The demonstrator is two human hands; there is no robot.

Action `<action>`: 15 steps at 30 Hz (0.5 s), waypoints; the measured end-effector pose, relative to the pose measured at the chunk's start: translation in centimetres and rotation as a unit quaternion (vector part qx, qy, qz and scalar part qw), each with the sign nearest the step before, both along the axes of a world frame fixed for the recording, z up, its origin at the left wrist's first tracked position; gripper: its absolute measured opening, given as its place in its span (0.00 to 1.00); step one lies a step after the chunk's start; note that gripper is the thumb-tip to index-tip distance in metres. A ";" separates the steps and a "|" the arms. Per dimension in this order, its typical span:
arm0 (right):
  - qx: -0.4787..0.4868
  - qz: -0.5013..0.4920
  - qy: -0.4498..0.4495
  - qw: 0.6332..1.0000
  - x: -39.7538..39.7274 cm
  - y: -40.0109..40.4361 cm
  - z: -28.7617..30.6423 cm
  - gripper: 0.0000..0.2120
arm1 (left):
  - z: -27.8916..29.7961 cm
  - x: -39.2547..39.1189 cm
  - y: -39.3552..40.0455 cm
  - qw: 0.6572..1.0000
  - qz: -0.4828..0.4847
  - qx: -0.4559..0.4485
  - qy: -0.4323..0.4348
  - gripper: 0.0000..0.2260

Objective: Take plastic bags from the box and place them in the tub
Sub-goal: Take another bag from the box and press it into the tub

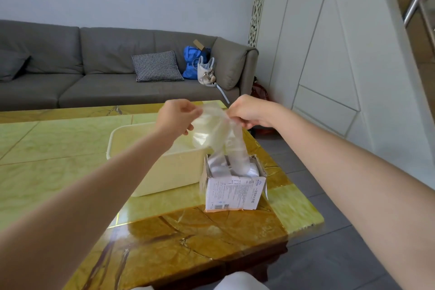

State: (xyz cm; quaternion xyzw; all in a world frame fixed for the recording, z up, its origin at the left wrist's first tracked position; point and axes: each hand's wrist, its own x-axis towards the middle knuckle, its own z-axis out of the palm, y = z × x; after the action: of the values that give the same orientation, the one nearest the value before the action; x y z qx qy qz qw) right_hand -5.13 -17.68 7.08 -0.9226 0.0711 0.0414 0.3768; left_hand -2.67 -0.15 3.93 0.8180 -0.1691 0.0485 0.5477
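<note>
A small white cardboard box (233, 192) with printed text stands open on the table near its right edge. A clear plastic bag (219, 136) rises out of the box, its lower end still inside. My left hand (177, 117) pinches the bag's upper left edge and my right hand (249, 112) pinches its upper right edge, both above the box. A cream plastic tub (164, 169) sits just left of and behind the box; its inside is partly hidden by my left arm and the bag.
The table (70, 148) has a glossy green and brown stone top; its right edge drops to a grey tiled floor (329, 254). A grey sofa (94, 73) with a checked cushion and bags stands behind. White cabinets line the right wall.
</note>
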 end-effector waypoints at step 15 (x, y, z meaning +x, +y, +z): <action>-0.170 0.186 0.107 0.962 -0.9 5.2 -2.6 0.33 | -2.7 0.2 1.6 0.967 -0.082 0.185 0.156 0.08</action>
State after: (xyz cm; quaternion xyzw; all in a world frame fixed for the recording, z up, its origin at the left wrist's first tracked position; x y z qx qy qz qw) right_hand -6.08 -12.46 4.50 -0.9603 -0.0557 0.1962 0.1902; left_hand -2.51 1.42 1.18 0.8859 -0.1539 -0.1567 0.4087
